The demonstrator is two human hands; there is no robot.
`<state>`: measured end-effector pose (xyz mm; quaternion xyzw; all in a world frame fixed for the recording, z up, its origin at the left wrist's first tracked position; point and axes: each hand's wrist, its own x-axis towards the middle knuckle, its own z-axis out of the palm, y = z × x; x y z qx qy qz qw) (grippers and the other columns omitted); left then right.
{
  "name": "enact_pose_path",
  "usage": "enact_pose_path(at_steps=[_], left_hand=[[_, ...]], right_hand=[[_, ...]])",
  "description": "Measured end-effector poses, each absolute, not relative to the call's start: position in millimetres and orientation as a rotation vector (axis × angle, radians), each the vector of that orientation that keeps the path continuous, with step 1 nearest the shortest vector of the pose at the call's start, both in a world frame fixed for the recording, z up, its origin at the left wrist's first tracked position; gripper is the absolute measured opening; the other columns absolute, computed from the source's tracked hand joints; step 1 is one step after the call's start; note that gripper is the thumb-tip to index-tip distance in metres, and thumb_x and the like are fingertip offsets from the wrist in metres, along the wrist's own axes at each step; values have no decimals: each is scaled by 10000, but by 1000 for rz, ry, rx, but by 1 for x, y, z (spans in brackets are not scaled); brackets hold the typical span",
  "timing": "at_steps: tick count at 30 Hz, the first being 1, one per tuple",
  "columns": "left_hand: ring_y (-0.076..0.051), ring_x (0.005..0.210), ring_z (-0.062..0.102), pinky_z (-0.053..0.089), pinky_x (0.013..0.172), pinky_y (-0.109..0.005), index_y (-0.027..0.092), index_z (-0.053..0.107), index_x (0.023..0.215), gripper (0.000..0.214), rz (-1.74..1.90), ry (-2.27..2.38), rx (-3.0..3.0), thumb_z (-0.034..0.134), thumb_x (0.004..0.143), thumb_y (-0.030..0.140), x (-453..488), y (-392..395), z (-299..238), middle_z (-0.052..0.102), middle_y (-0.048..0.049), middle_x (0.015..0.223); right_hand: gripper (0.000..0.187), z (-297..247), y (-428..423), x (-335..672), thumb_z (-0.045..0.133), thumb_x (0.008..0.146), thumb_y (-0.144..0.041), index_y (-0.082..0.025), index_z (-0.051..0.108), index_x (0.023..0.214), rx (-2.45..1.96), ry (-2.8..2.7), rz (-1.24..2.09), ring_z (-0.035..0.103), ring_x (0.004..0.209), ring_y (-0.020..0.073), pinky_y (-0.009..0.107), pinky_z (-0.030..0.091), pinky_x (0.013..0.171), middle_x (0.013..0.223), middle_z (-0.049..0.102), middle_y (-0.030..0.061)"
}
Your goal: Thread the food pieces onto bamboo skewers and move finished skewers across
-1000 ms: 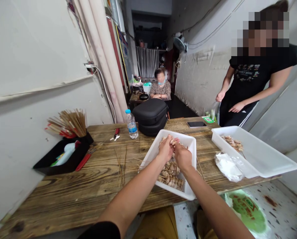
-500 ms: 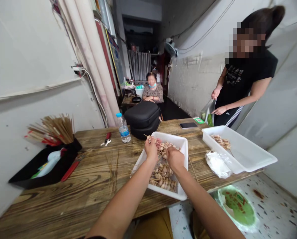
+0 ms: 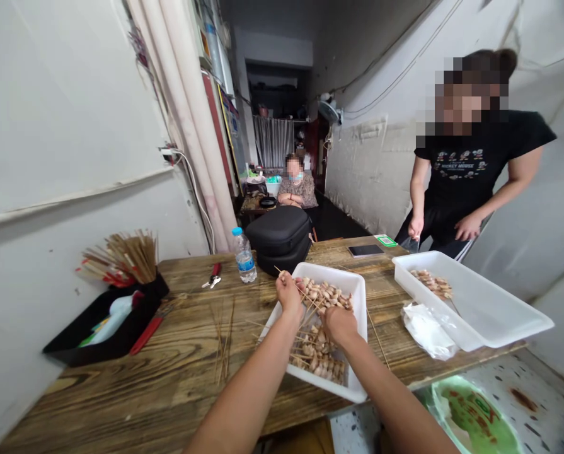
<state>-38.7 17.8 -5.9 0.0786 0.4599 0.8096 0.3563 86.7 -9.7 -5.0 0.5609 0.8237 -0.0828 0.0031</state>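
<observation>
My left hand (image 3: pixel 290 295) is closed around a thin bamboo skewer (image 3: pixel 312 297) near its upper tip, with a small pale piece of meat at the fingers. The skewer slants down to my right hand (image 3: pixel 340 325), whose closed fingers are at its lower end and partly hidden. Both hands are above a white plastic tray (image 3: pixel 361 340). Inside it, loose pale meat pieces (image 3: pixel 328 294) lie at the far side, and meat threaded on skewers (image 3: pixel 326 364) lies at the near side.
Bare skewers (image 3: pixel 225 343) lie left of the tray. Further left are a black box (image 3: pixel 69 350) and bundled skewers (image 3: pixel 137 255). A water bottle (image 3: pixel 246 261), black case (image 3: pixel 279 230) and phone (image 3: pixel 365 251) stand behind. Right are another white tray (image 3: pixel 494 315) and plastic bag (image 3: pixel 428 331). Two people are beyond.
The view has shifted, so the scene sits lower and further right. The standing person has bent forward and lowered the bag with greens. My hands stay over the tray with the skewer.
</observation>
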Motion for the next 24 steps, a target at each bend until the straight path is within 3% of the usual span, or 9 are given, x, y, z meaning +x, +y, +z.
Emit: enact_pose_path(at_steps=[9,15,19,24], left_hand=[[-55,371,443,362,412,-151,188,466,965,182,2006,1226,223,423,888,347,-35,19,-8,550,38,583],[-64,383,460,379,426,-170,179,473,936,183,1929,1293,283,412,891,346,-33,23,-15,549,35,594],[-63,418,495,379,436,-169,171,486,924,84,1808,1361,422,457,853,206,-27,22,-20,572,23,649],[-77,447,531,350,417,-169,158,514,889,120,1604,1406,544,486,789,98,-21,18,-19,622,-5,669]], right_hand=[[430,-7,-13,84,376,925,-368,-97,708,963,1644,2705,-201,666,916,252,316,481,797,939,693,211],[420,-6,-12,84,374,919,-358,-105,709,926,1603,2799,-141,680,843,281,335,501,712,877,707,182],[414,-5,-12,84,363,925,-344,-118,710,906,1633,2803,-175,682,837,258,314,495,714,873,710,171],[448,0,-13,84,315,941,-332,-130,712,892,1708,2791,-219,684,826,245,307,488,714,869,712,168]])
